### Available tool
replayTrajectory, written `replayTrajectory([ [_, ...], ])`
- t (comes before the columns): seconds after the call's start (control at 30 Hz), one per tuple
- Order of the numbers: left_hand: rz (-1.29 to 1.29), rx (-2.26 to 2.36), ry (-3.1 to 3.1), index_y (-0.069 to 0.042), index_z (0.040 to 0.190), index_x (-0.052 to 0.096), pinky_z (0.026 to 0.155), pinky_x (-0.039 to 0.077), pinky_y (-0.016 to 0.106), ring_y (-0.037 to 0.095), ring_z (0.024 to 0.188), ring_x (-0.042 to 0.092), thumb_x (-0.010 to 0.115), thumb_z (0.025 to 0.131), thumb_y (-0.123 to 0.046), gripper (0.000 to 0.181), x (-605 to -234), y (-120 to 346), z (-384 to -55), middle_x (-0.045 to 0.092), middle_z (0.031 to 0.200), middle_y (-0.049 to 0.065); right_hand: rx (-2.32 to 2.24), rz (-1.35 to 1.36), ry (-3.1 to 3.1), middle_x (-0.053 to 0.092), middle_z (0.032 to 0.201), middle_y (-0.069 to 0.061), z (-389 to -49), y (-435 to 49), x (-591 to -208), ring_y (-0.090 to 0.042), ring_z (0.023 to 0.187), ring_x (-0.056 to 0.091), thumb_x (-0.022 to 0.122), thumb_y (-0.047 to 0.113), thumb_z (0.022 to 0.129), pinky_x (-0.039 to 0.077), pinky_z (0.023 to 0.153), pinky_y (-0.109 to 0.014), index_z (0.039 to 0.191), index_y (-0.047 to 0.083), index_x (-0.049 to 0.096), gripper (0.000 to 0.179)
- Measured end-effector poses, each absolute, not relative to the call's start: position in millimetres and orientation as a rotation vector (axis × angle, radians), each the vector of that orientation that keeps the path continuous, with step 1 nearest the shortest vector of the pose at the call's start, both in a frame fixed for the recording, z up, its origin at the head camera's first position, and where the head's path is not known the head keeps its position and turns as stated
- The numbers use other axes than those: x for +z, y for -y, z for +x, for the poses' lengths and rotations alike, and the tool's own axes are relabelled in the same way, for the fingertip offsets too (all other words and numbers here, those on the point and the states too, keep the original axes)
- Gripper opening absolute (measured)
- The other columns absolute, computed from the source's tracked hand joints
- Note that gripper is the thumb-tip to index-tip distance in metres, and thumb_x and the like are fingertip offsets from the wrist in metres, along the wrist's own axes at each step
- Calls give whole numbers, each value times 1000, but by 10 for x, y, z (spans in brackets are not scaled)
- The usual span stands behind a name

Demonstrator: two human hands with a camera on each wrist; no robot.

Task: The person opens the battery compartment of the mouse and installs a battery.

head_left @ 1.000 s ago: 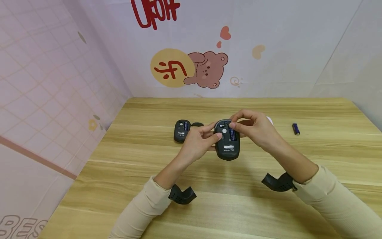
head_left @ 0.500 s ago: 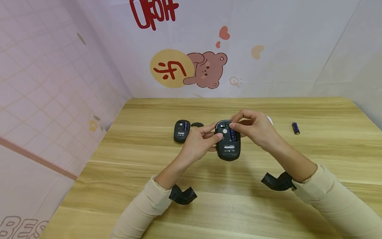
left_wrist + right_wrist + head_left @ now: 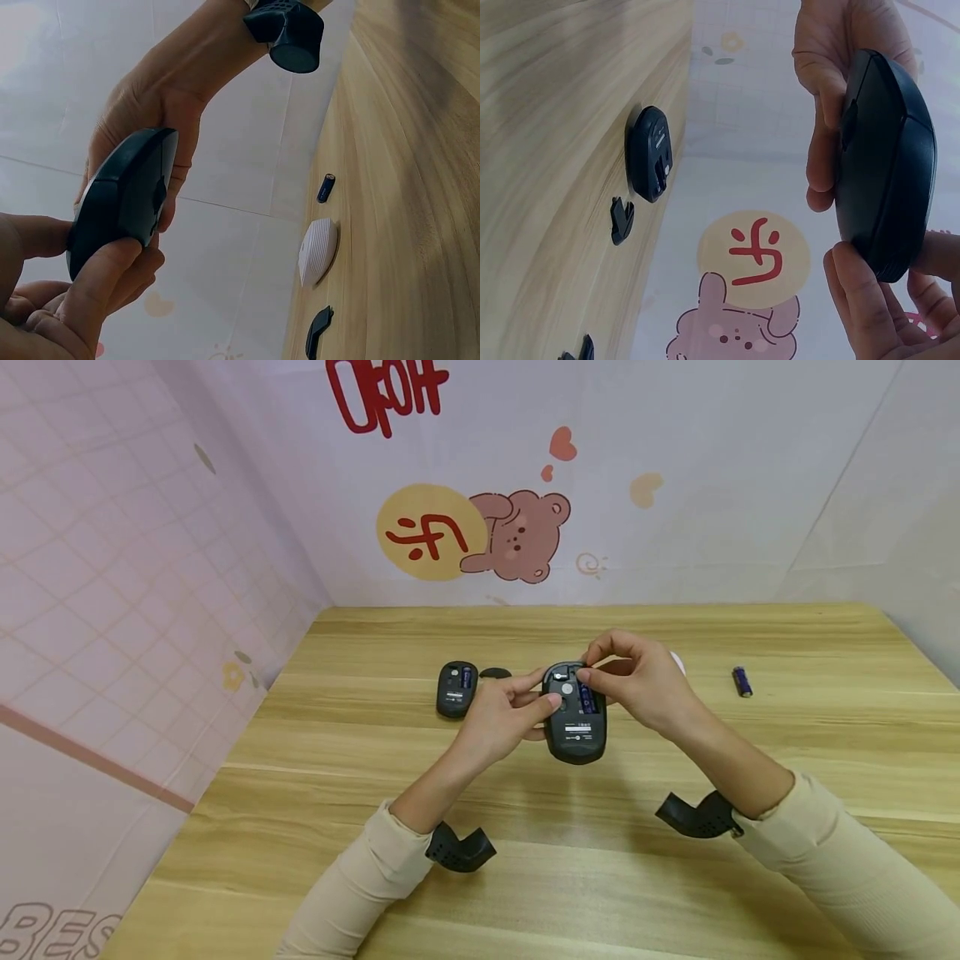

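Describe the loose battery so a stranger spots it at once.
On the wooden table, look to the right of the right hand. The loose battery there is a small dark-blue cylinder. Unlike those in the held mouse and the mouse left of it, it lies on bare wood.

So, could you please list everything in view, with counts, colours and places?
Table: one, pale wood, foreground
Walls: at least two, pale, printed, around table
Held mouse: one, black, raised above table
Other mouse: one, black, table's left
Loose battery: one, blue, table's right
Other batteries: two, blue, one in each mouse
Small pieces: at least two, black, on table
White object: one, white, left of loose battery
Sleeves: two, cream, image bottom
Wrist mounts: two, black, beside sleeves
Left hand: one, bare, held mouse's left
Right hand: one, bare, held mouse's right
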State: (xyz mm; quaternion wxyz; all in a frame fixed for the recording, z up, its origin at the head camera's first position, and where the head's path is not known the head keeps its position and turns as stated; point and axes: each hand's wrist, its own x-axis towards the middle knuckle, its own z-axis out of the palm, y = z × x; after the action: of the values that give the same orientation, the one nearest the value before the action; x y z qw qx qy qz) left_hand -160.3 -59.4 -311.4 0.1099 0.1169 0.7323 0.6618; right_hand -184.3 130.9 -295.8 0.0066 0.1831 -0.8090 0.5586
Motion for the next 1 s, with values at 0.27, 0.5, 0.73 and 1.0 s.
replayTrajectory([
  [0.27,339,1936,-2157,-6,135,46,67,54,30,22,92,65,60,90,-7,47,-3143,590,-1619,62,111,19,1728,610,2553,56,102,-16,-1866,-1323,-3003,-22,86,64,61,2,87,55,62,-31,97,-4,53,14],
  [0.5,324,1913,-2171,-7,136,46,67,54,30,21,90,66,61,90,-8,48,-3175,578,-1707,63,110,19,1662,622,2597,56,106,-16,-1878,-1390,-3014,-28,90,64,57,10,92,55,68,-30,104,-4,54,19],
  [0.73,298,1873,-2327,-9,136,46,67,55,32,20,86,67,62,90,-15,49,-3210,584,-1969,63,111,17,1478,549,2635,60,107,-12,-1868,-1494,-2969,-26,95,59,55,18,94,48,81,-38,108,1,57,22],
  [1.0,257,1775,-2521,-5,133,48,65,55,29,19,85,67,62,90,-15,46,-3392,490,-2352,63,111,18,1477,564,2640,60,106,-11,-1865,-1510,-3021,-28,102,55,56,16,93,43,84,-47,105,2,58,18],
])
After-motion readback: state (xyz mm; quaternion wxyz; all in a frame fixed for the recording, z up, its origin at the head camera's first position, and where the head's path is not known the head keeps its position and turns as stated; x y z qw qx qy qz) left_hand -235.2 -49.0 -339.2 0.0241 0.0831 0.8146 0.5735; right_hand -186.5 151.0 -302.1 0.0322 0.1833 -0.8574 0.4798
